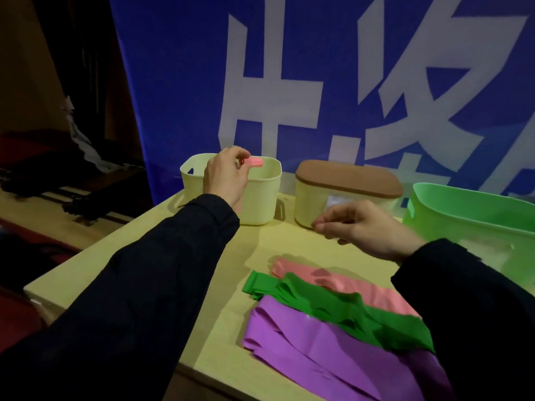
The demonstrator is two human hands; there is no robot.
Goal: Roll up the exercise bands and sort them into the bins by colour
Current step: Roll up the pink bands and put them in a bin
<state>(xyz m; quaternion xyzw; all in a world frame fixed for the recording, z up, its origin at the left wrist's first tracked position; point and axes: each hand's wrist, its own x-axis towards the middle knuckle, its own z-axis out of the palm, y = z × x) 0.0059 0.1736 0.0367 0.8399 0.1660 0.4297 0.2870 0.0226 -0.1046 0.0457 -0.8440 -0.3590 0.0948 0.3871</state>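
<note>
One rolled pink band (254, 161) in left hand (224, 176)

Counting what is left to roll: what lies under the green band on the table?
Under the green band a pink band shows on its far side and a purple band on its near side. Anything else beneath is covered.

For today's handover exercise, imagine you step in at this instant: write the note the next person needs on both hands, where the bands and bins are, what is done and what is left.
Left hand: pinches a rolled pink band over the open cream bin; not yet dropped.
Right hand: empty, fingers loosely curled, above the table near the lidded cream bin.
Green bin at far right.
Unrolled on the table, overlapping: pink band, green band, purple band.
Done: one pink roll.
Left: release it, then roll and sort the three flat bands.
</note>
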